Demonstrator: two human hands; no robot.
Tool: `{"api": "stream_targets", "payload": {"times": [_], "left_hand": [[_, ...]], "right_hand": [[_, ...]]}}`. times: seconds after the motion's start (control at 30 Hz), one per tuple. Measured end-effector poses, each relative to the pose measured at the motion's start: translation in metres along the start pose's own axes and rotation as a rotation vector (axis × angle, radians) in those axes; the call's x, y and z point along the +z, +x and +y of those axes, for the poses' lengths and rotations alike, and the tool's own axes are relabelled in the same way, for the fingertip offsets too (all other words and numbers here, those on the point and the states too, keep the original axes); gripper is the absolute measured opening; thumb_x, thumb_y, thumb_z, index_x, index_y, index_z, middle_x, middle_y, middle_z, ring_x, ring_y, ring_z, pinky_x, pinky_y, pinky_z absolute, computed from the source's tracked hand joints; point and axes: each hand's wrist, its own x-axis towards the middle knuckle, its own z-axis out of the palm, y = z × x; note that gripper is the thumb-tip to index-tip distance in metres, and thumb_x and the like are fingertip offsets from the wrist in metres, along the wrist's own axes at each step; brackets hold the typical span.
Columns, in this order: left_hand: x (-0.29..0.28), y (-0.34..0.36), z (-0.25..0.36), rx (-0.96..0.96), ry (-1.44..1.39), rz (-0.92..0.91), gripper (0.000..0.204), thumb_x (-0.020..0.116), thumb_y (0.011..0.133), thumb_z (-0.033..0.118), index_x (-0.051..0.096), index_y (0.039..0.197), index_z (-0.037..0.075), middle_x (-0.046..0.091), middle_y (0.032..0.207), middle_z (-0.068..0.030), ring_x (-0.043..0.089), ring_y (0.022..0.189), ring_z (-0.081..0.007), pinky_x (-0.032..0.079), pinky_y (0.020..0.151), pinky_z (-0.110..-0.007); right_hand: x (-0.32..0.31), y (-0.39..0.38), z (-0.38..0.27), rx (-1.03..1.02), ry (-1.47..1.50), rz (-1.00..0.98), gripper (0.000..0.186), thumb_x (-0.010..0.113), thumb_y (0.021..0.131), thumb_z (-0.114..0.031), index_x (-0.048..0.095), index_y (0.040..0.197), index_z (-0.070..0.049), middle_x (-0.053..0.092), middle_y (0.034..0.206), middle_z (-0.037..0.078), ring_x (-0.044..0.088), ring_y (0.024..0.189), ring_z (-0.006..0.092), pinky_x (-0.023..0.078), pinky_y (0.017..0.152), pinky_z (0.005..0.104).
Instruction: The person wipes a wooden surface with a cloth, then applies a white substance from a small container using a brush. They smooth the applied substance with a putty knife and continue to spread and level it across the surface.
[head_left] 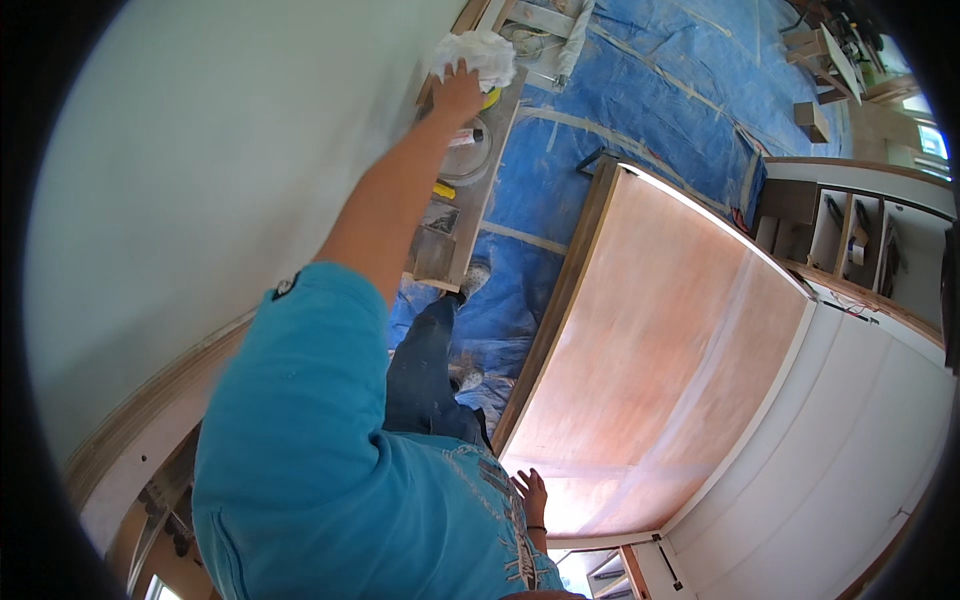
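My left hand (456,93) reaches far up along the wall, its fingers gripping a crumpled white cloth (478,58) at the far end of a narrow board (487,186). Under that forearm the board carries a clear round lid or ring (475,160), a white tube with a dark cap (466,137), a yellow-handled tool (444,190) and a grey flat piece (440,215). Close to my torso, my right hand (533,495) is empty with its fingers apart. It is beside a large wooden panel (655,350) with pale smears across it.
A pale wall (200,180) runs along the left. Blue sheeting (545,190) with taped seams covers the floor under my feet. At the right stand open shelves (850,235) holding tools and a white curved surface (800,430). A wooden block (811,121) lies at the far right.
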Motion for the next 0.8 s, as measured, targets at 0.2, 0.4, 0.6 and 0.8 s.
{"api": "stream_targets", "payload": {"times": [0.2, 0.4, 0.6, 0.8], "left_hand": [[0.034, -0.242, 0.018, 0.391, -0.481, 0.392, 0.037, 0.07, 0.093, 0.015, 0.067, 0.129, 0.009, 0.066, 0.124, -0.016, 0.062, 0.111, -0.0396, 0.047, 0.097, -0.054], [0.085, -0.488, -0.081, 0.084, -0.562, -0.4, 0.038, 0.063, 0.099, 0.042, 0.079, 0.096, 0.009, 0.075, 0.097, -0.0176, 0.07, 0.091, -0.0398, 0.054, 0.083, -0.05], [0.117, -0.681, -0.279, -0.545, -0.691, -0.226, 0.046, 0.06, 0.098, 0.049, 0.081, 0.09, 0.01, 0.077, 0.092, -0.0172, 0.073, 0.081, -0.0339, 0.058, 0.076, -0.047], [0.157, -0.879, -0.379, -1.163, -1.02, 0.185, 0.033, 0.064, 0.101, 0.038, 0.08, 0.101, 0.009, 0.076, 0.086, -0.0118, 0.072, 0.07, -0.0213, 0.056, 0.064, -0.037]], "right_hand": [[-0.012, -0.009, 0.025, -0.089, -0.096, 0.0, 0.045, 0.063, 0.105, -0.032, 0.06, 0.138, -0.002, 0.073, 0.126, 0.017, 0.073, 0.11, 0.0276, 0.058, 0.085, 0.0363], [-0.074, 0.1, 0.078, -0.108, -0.351, -0.156, 0.04, 0.067, 0.102, -0.029, 0.064, 0.131, -0.002, 0.075, 0.116, 0.016, 0.074, 0.1, 0.0252, 0.058, 0.078, 0.0352], [-0.06, 0.252, 0.063, -0.203, -0.54, -0.313, 0.032, 0.072, 0.099, -0.028, 0.067, 0.119, -0.004, 0.074, 0.1, 0.013, 0.072, 0.085, 0.0224, 0.056, 0.069, 0.0339], [0.048, 0.167, -0.046, -0.35, -0.563, -0.255, 0.032, 0.072, 0.099, -0.037, 0.063, 0.11, -0.009, 0.068, 0.08, 0.008, 0.068, 0.076, 0.0211, 0.052, 0.063, 0.0342]]}}
